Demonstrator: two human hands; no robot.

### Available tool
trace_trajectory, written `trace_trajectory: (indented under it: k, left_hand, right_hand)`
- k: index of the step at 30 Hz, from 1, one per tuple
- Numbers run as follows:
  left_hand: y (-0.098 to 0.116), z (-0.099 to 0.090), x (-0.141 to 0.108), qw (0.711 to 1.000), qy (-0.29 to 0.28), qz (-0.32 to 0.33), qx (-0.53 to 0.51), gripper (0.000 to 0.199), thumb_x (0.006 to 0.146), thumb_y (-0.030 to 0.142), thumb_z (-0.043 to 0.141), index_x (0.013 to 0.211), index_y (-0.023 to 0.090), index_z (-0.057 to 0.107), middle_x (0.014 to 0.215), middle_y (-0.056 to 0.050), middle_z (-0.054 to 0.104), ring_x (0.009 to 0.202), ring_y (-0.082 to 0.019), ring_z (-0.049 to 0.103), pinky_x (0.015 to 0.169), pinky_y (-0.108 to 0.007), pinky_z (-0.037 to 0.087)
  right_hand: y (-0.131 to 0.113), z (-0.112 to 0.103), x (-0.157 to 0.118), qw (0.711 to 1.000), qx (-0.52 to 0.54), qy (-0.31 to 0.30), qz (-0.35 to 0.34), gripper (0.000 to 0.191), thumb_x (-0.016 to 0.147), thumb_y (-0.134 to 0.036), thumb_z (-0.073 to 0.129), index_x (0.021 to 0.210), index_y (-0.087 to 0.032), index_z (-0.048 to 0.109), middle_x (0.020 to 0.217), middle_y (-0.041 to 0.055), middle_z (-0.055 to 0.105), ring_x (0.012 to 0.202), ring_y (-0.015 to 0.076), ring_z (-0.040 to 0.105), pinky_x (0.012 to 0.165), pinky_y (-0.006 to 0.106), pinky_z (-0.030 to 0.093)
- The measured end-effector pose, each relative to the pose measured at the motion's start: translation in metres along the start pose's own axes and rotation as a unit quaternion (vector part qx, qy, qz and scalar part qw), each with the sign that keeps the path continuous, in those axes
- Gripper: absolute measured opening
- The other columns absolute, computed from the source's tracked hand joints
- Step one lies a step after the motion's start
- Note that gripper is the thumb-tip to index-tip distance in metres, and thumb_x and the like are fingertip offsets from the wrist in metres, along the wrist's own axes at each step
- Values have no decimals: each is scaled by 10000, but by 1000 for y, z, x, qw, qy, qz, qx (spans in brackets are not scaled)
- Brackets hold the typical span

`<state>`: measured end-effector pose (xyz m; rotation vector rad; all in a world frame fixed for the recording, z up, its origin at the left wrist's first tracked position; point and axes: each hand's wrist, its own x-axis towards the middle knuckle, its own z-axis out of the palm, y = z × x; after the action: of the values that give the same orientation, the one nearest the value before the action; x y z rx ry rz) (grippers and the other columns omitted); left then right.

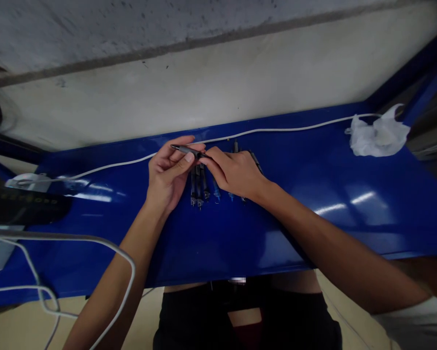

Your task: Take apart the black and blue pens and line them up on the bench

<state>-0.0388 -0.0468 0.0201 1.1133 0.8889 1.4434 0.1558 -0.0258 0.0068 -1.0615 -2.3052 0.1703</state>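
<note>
A dark pen (182,148) is held level above the blue shelf, its pointed end to the left. My left hand (167,177) grips its barrel between thumb and fingers, palm turned up. At the pen's other end, the thumb and fingertips of my right hand (239,171) pinch a thin dark part; whether it is separate from the barrel I cannot tell. Beneath my hands lie several clear-and-black pens (199,188) side by side. Blue-tipped pens (217,192) lie to their right, partly hidden by my right hand.
A white cable (284,129) runs along the back of the blue shelf (211,248). Crumpled white plastic (379,135) sits at the far right. A black object (25,205) and looping grey-white cables (105,239) occupy the left side, one loop crossing in front of my left forearm.
</note>
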Motion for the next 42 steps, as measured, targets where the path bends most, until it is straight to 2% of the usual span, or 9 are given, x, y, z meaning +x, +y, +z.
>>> trace_trajectory:
  k: [7,9,13,15,25,31,34,38,42]
  left_hand:
    - [-7,-1,3,999,30,5,24,247,871,425,985,968,249,843,847,-4,773,717,-120,698,769,-270,623]
    - [-6,1,2,1000,22,1,19,271,872,442,982,1026,263,848,894,-6,783,754,-129,718,786,-272,629]
    - [0,4,-1,1000,7,-9,5,485,795,312,1033,1225,288,810,1204,-53,840,1086,-230,811,974,-342,648]
    - [1,4,-2,1000,9,-2,3,496,781,265,1034,1219,275,802,1177,-54,851,1126,-244,815,1002,-357,648]
    - [-10,1,5,998,48,24,24,330,782,366,1050,993,241,830,885,1,786,753,-115,725,750,-233,621]
    - [-10,1,5,996,54,48,56,299,813,447,1025,892,233,832,764,31,676,650,-76,628,642,-194,544]
    - [-6,2,3,999,15,19,38,295,839,432,1009,1009,249,852,846,8,724,719,-99,668,707,-212,585]
    - [-4,2,1,1000,-14,11,8,424,789,321,1037,1155,270,829,1185,-48,830,999,-185,780,902,-283,654]
    - [-5,0,2,1000,-10,23,7,384,824,288,1014,1144,241,807,1101,-49,851,940,-179,798,919,-309,661]
  right_hand:
    - [-1,0,0,1000,-9,-8,-8,606,1234,-540,232,1213,-168,710,862,63,782,737,180,674,648,318,322]
    - [-2,0,0,1000,-12,-8,-9,596,1232,-531,246,1218,-166,717,874,65,789,738,181,674,651,322,316]
    - [-2,2,0,1000,-2,-2,-12,530,1227,-489,290,1306,-166,703,967,76,823,765,180,691,664,322,330]
    - [-2,2,0,1000,1,-3,-10,521,1225,-488,293,1295,-166,696,960,76,824,763,181,693,668,324,336]
    - [-3,3,0,1000,-22,6,-16,541,1218,-500,306,1194,-159,725,838,57,796,667,165,623,630,346,234]
    - [-6,3,-1,999,-22,8,-28,514,1211,-485,333,1190,-177,744,816,42,785,660,161,610,623,349,233]
    - [-4,2,-1,999,-19,13,-30,506,1209,-483,331,1189,-181,736,807,36,775,664,159,612,624,341,253]
    - [0,1,0,1000,-11,18,-14,475,1203,-460,353,1272,-175,726,811,33,773,680,160,626,624,330,268]
    - [0,1,-1,1000,-6,17,-7,502,1212,-475,340,1321,-176,729,831,32,781,697,160,639,619,330,264]
